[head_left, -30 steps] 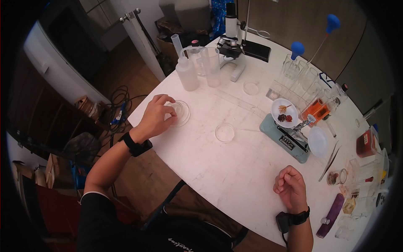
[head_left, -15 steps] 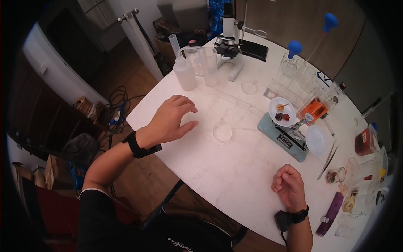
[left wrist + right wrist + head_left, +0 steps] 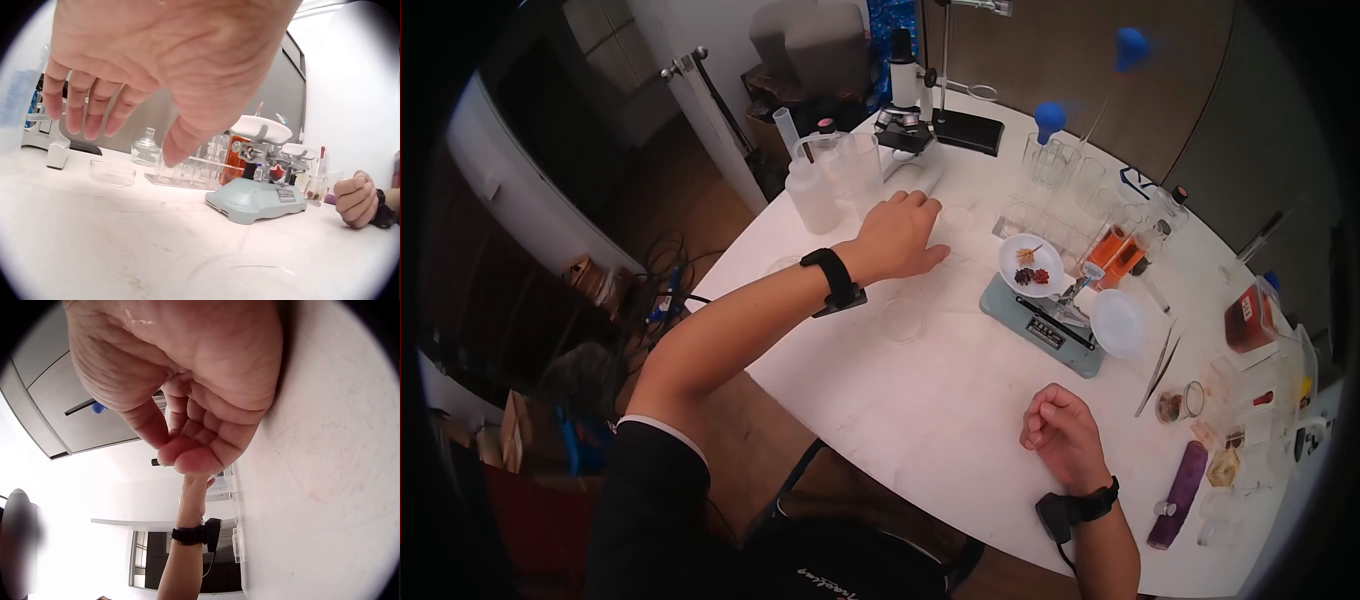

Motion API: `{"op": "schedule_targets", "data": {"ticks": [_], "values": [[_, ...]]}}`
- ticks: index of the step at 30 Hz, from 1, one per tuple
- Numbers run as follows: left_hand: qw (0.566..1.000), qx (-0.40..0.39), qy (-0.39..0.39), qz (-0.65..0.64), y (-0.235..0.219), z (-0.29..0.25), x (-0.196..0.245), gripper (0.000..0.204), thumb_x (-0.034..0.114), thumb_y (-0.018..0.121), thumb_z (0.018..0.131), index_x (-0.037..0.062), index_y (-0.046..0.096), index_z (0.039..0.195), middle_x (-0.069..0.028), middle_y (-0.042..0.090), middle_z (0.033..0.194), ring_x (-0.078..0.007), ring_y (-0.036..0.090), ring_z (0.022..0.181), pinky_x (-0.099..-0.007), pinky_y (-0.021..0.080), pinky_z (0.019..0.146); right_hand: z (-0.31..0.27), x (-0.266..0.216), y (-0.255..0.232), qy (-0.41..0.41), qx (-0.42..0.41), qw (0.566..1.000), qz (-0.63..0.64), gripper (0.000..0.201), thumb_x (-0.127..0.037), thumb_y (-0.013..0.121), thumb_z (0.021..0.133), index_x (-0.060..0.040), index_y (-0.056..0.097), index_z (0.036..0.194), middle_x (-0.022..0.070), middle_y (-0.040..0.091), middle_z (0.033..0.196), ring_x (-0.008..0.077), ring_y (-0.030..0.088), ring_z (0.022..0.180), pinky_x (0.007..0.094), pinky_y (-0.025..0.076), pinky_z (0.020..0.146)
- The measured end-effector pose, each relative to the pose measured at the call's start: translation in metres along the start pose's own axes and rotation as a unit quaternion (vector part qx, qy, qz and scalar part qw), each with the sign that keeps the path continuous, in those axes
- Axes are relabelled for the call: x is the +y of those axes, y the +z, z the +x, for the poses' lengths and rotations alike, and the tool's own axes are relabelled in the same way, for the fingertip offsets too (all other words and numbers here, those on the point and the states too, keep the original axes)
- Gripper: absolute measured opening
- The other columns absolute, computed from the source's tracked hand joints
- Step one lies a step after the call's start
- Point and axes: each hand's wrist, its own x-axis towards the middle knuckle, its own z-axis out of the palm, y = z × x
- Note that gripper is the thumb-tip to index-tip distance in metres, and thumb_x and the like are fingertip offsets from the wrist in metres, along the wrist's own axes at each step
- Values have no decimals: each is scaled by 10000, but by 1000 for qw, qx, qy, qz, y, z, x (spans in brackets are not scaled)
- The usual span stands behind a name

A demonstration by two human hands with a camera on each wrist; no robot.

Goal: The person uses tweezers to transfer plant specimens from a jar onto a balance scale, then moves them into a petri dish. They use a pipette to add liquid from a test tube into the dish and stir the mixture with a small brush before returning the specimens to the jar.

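Observation:
In the head view the left hand (image 3: 897, 237) is stretched over the table, palm down, holding nothing. A shallow clear glass dish (image 3: 957, 222) lies just beyond its fingers, and another glass dish (image 3: 902, 320) is on the table below it. The left wrist view has the left hand (image 3: 169, 69) with fingers spread and bent above the table, a clear dish (image 3: 112, 174) below and beyond them. The right hand (image 3: 1068, 438) rests near the table's front edge, fingers loosely curled, holding nothing; the right wrist view shows this hand (image 3: 194, 387) close up.
A green balance (image 3: 1043, 325) carries dried pieces on one white pan. Behind are a microscope (image 3: 905, 105), a squeeze bottle (image 3: 812, 200) and a rack of tubes with blue bulbs. On the right lie tweezers (image 3: 1160, 368), a purple roll (image 3: 1178, 495) and several glass containers.
The left hand has let go of the glass dish at the left, lifted, and moved right and away towards the dish near the microscope. The right hand stays in place; the head view has shifted.

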Motion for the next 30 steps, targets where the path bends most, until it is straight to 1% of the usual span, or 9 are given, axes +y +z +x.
{"op": "schedule_targets", "data": {"ticks": [1,4,8,11,15,19,22,25,30], "values": [[1000,-7,-11,11,4,10,1,561,325,731,797,-20,565,1207,-184,594,1155,-331,546,1118,-402,475,924,0,0,0,2,-2,1000,-1,101,-97,529,959,-10,578,942,53,591,772,122,530,644,292,451,643],[999,7,-14,47,16,33,3,545,329,734,791,-19,576,1180,-179,593,1155,-331,552,1112,-410,482,912,0,0,-2,7,-8,1000,10,96,-90,532,958,-9,581,941,51,594,775,121,531,648,292,453,647],[998,3,-27,62,29,54,8,506,330,738,782,-2,593,1135,-175,599,1144,-326,566,1089,-427,490,888,-2,-3,-2,5,-12,1000,9,98,-94,535,960,-10,583,943,47,595,781,120,535,654,286,458,657],[997,-1,-44,64,41,63,7,490,330,743,773,13,600,1119,-166,620,1109,-326,578,1070,-434,492,877,-1,-1,-3,13,-21,1000,3,105,-103,532,967,-14,582,944,42,589,781,119,539,661,277,462,663],[997,3,-48,60,46,67,8,482,320,748,765,32,602,1123,-156,645,1084,-327,588,1071,-436,491,877,-1,-3,-1,16,-13,1000,-7,88,-106,542,954,-27,570,929,39,581,759,120,530,648,299,446,653],[997,-15,-54,45,41,61,9,499,313,750,765,40,594,1152,-153,651,1113,-323,591,1085,-434,485,892,-1,-2,-1,17,-17,1000,-3,101,-106,536,962,-17,578,940,41,581,771,122,537,657,282,457,660],[996,-62,-49,38,26,47,7,530,313,756,763,43,585,1186,-137,653,1127,-314,586,1099,-421,476,912,-1,-1,-2,17,-17,1000,-3,106,-104,536,964,-11,582,944,44,582,778,124,539,660,277,461,664],[998,-53,-30,26,18,23,-5,544,308,761,765,52,580,1209,-119,652,1141,-305,581,1097,-411,465,924,-1,-1,-2,15,-15,1000,-1,103,-102,539,962,-11,582,943,45,582,774,125,534,655,285,457,660],[999,-46,-20,-11,15,-12,-24,538,300,763,759,47,578,1197,-118,634,1134,-309,571,1090,-433,458,909,0,0,-1,14,-4,1000,2,97,-95,539,957,-9,579,937,49,580,768,127,523,647,296,447,651]]}}
